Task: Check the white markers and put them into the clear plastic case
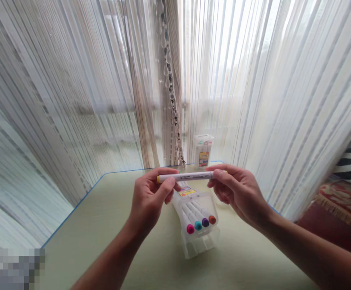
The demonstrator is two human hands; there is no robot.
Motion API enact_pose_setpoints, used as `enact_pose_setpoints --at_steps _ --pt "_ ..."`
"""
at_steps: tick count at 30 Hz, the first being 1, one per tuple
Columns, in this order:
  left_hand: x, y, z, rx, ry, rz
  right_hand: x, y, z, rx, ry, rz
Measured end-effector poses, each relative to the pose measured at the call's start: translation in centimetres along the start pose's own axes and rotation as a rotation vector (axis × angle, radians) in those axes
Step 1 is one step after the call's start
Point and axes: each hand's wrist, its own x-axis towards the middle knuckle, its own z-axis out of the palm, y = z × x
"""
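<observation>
A white marker (193,176) with yellow ends is held level between my two hands above the table. My left hand (151,193) pinches its left end between thumb and fingers. On the other end, my right hand (235,187) closes with thumb and fingertips. Below and just behind the marker lies a clear plastic marker case (199,241), tilted on the table. Several white markers with pink, teal, purple and orange ends (198,225) show in it. A yellow label (187,191) is on the case, partly hidden by my left fingers.
A second clear marker case (204,153) stands upright at the table's far edge. The pale table (102,225) has a blue rim. Sheer striped curtains (72,80) and a beaded string (171,88) hang behind it. Zebra-patterned and red fabric is at the right.
</observation>
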Motion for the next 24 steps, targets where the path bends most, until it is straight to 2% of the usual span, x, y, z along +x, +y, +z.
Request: enact_pose_setpoints --at_steps 10,24 --pt "-0.15 0.15 -0.07 -0.018 -0.012 -0.008 -0.26 -0.28 -0.05 0.023 -0.065 -0.024" --pt "-0.06 0.25 0.12 0.015 -0.005 -0.022 -0.31 0.05 -0.22 -0.039 -0.059 -0.01"
